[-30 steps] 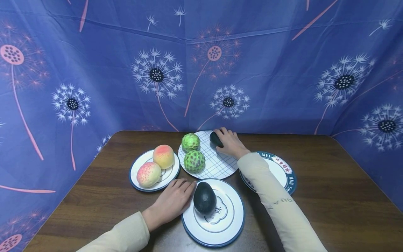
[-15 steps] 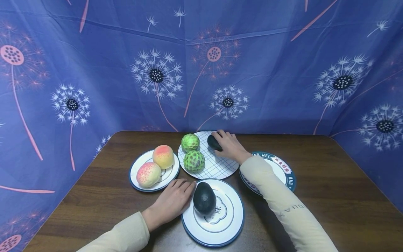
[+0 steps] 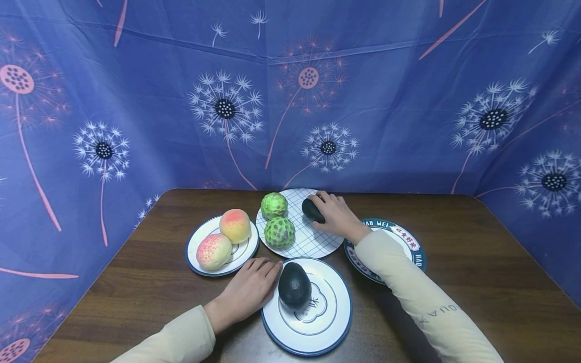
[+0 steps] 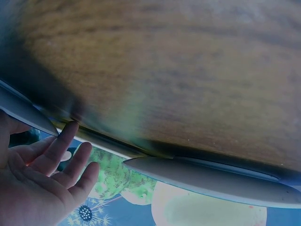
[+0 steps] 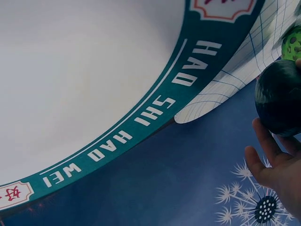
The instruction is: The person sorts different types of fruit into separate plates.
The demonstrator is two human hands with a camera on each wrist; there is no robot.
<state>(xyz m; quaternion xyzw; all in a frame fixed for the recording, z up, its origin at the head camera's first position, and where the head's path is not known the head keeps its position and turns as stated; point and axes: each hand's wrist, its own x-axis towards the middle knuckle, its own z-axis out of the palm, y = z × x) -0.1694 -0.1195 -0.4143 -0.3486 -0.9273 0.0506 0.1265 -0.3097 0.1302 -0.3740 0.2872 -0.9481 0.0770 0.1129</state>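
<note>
1. One dark green, egg-shaped avocado (image 3: 311,209) is in the right hand (image 3: 338,216), at the far right part of a round white plate with thin blue grid lines (image 3: 320,244); whether the avocado touches this grid plate cannot be told
2. Right-hand fingers (image 5: 266,139) are curled round that avocado, grasping it
3. The left hand (image 3: 248,288) lies to the near left of the grid plate, its fingers (image 4: 55,149) loosely bent and released, touching the edge of a round white plate with a blue rim and printed centre (image 3: 327,322)
4. That printed plate stands on the near side of the grid plate and carries a second dark green, egg-shaped avocado (image 3: 295,286)
5. Two bumpy, round, bright green fruits (image 3: 279,232) sit on the left part of the grid plate, one behind the other
6. Left of the grid plate, a smaller white plate with a blue rim (image 3: 247,248) carries two pink-and-yellow peaches (image 3: 235,226)
7. Right of the grid plate is a white plate with a lettered teal rim (image 3: 401,242), partly covered by a cream sleeve (image 3: 399,282)
8. Beneath the grid plate lies a brown wooden surface (image 3: 476,262); behind it hangs a blue dandelion-print cloth (image 3: 399,101)
</note>
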